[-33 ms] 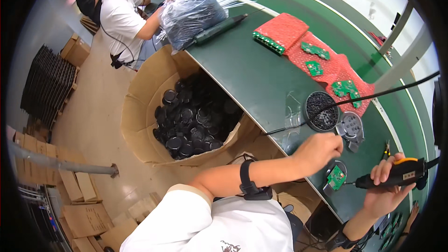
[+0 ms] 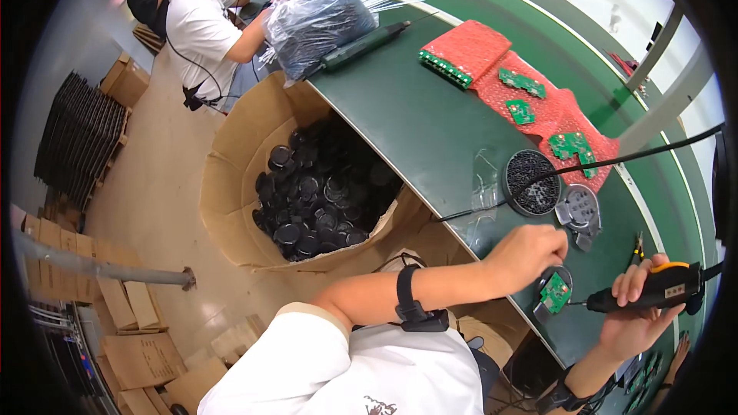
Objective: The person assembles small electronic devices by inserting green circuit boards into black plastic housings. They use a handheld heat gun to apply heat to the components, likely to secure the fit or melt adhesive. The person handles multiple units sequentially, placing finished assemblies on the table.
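My right hand (image 2: 642,300) is wrapped round a black electric screwdriver (image 2: 653,288) with a yellow-orange stripe. Its thin bit points left at a green circuit board (image 2: 555,293), which sits in a small dark round housing near the table's front edge. Just above that board hovers my left hand (image 2: 529,260), its fingers pinched together; whatever they hold is too small or hidden to make out. Beyond the left hand stand a round dish of small black screws (image 2: 530,177) and a grey moulded housing part (image 2: 578,209).
More circuit boards (image 2: 570,146) lie on red bubble wrap (image 2: 480,42). A black cable (image 2: 653,150) crosses above the dish. Pliers (image 2: 638,246) lie near the screwdriver. Left of the table, a large carton (image 2: 231,215) holds many black round parts. Another person (image 2: 201,31) sits at the far left.
My left hand has lowered slightly toward the circuit board, fingers still pinched. The right hand and screwdriver hold almost the same place.
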Demonstrator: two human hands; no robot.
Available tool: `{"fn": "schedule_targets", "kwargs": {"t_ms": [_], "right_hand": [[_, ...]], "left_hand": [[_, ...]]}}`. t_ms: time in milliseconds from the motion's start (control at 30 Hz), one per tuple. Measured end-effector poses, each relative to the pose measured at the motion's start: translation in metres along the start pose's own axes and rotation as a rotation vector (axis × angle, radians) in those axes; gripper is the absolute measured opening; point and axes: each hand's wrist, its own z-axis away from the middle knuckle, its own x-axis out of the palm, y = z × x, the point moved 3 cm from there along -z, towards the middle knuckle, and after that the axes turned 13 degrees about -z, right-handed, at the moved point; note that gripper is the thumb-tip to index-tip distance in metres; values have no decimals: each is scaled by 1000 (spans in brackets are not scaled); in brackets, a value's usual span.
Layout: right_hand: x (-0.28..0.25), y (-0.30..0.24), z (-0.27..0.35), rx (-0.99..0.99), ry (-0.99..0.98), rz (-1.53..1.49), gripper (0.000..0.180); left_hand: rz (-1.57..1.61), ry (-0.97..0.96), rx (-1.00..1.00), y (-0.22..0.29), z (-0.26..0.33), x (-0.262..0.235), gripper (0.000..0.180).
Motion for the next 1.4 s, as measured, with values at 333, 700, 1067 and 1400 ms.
{"fn": "schedule_targets", "kwargs": {"t_ms": [333, 700, 1067, 1400], "right_hand": [[11, 10, 0, -28, 124, -78, 105], [21, 15, -3, -105, 18, 101, 74], [17, 17, 1, -91, 38, 152, 75], [3, 36, -6, -214, 126, 282, 69]], "left_hand": [[89, -132, 5, 4, 12, 7, 13], [100, -254, -28, 13, 11, 17, 20], [45, -196, -12, 15, 8, 21, 21], [-70, -278, -32, 15, 2, 25, 41]]}}
